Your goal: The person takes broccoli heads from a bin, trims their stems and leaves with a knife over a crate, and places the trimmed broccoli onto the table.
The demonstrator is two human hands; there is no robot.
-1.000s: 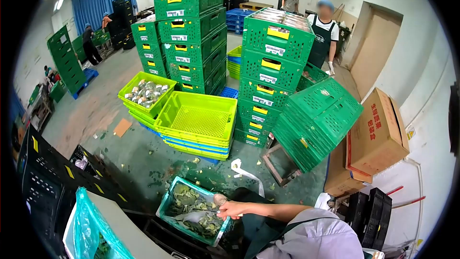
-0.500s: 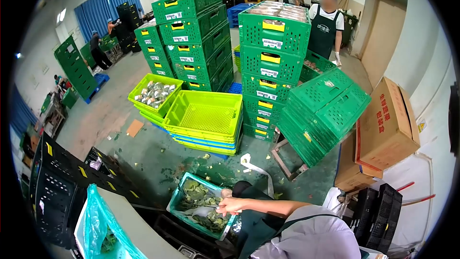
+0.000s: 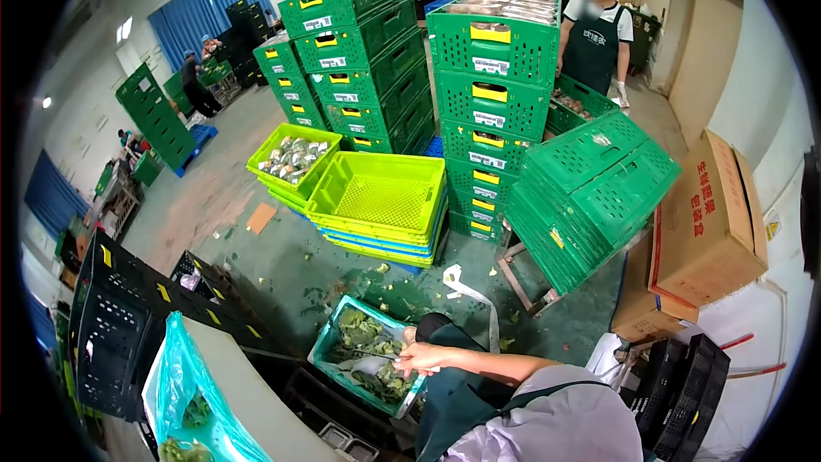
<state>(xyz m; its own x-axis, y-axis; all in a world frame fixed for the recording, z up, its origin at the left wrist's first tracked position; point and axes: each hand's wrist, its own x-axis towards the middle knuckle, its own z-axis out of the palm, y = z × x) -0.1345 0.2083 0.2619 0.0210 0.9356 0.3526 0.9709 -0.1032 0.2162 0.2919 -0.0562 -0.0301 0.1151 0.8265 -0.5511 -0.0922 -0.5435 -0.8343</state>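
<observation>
My right hand (image 3: 417,358) is closed around what looks like a knife (image 3: 376,354), whose thin dark blade points left. It hangs over a teal-rimmed crate (image 3: 323,335) lined with plastic. Inside the crate are green leafy vegetable pieces (image 3: 359,328), some of them trimmings. Right above my right hand, a small skin-coloured patch (image 3: 410,335) shows; I cannot make out whether it belongs to my left hand. No left arm shows. At lower left, a teal plastic bag (image 3: 175,376) holds more green vegetables (image 3: 195,412).
Lime-green crates (image 3: 376,197) stand ahead, beside tall stacks of green crates (image 3: 492,51). Tilted green crates (image 3: 590,197) and cardboard boxes (image 3: 710,222) are at right. Black crates (image 3: 120,325) stand left. A person in an apron (image 3: 599,38) stands behind the stacks. Leaf scraps and a white strip (image 3: 479,295) litter the floor.
The view has shifted, so the surroundings sit slightly farther right. More vegetables show in the teal bag. My right hand stays over the crate with the knife.
</observation>
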